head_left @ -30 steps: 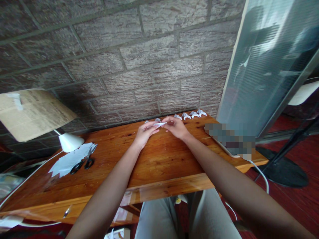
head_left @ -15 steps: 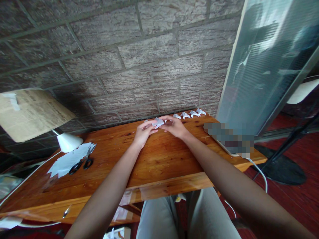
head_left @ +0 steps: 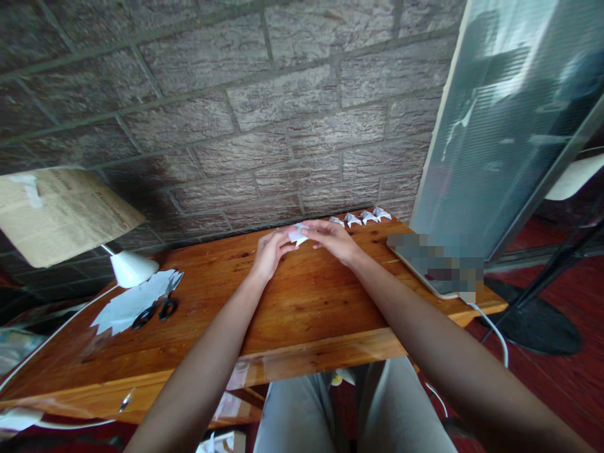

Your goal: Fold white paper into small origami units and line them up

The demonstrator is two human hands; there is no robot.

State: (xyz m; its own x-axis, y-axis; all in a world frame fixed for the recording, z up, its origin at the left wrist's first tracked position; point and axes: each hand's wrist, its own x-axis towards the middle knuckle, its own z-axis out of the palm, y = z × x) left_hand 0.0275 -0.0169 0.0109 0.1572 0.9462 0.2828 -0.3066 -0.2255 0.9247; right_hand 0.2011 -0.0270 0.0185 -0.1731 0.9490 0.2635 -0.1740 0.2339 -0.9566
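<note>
Between my two hands is a small folded piece of white paper, held above the far part of the wooden table. My left hand pinches its left side with thumb and fingers. On the right side, my right hand grips it, the forefinger curved over the top and the thumb on the near face. The fingers hide part of the folds. Just beyond my right hand, several folded white paper figures stand in a row along the table's back edge.
Black-handled scissors lie on white paper sheets at the left. A lamp with a newsprint shade stands behind them. A blurred-out flat device with a white cable rests at the right. A brick wall borders the table.
The folded paper has turned between my fingers and shows a different side. My right thumb has moved left onto it. The hands stay in nearly the same place.
</note>
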